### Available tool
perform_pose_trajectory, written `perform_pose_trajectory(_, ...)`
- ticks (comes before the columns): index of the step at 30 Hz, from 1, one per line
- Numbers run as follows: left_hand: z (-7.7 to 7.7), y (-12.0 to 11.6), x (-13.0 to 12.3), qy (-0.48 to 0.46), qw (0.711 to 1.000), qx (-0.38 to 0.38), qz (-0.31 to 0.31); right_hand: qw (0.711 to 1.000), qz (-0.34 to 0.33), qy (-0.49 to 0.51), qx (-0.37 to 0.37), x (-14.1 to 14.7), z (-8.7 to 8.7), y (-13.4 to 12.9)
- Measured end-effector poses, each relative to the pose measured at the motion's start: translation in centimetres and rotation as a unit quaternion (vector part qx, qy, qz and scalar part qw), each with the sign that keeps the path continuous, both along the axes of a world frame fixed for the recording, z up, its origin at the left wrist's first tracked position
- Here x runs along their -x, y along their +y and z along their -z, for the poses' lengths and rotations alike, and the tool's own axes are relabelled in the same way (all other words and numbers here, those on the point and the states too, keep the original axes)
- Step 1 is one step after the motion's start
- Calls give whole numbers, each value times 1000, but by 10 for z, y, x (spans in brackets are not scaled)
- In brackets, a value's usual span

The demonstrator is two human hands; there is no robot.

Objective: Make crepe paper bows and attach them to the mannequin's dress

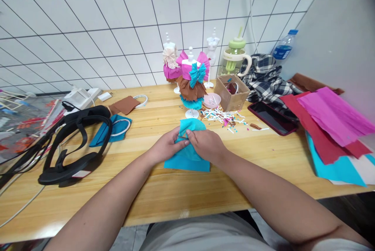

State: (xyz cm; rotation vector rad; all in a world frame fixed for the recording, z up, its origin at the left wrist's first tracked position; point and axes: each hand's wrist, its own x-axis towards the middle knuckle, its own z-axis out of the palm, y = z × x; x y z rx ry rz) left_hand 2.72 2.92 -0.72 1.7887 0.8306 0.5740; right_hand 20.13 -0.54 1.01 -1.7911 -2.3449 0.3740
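Note:
Turquoise crepe paper is bunched between my two hands, just above the table's middle. My left hand pinches its left side, the thumb pointing inward. My right hand grips the right side, with the thumb and fingertips close to the left thumb. A small dark thing shows between the thumbs, too small to make out. Below the hands, a flat turquoise sheet edge lies on the wood. Just behind stands a mini dress form in pink, brown and turquoise paper with a turquoise bow.
Paper scraps, a pink bowl and a cardboard box are behind my right hand. Farther right lie a phone and coloured crepe sheets. A black headset strap and a blue folded sheet lie left.

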Motion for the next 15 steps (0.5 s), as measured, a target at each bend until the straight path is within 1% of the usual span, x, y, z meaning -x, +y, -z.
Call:
perform_pose_trajectory(6,-1,0,0,-4,1000,-3,6,999,-22,2,30,-1,-1,1)
perform_pose_trajectory(10,-1,0,1,-19,1000,16,1,999,-14,7,51,-4,-2,3)
perform_pose_trajectory(15,-4,-1,0,9,1000,8,-2,999,-12,25,42,-4,-3,1)
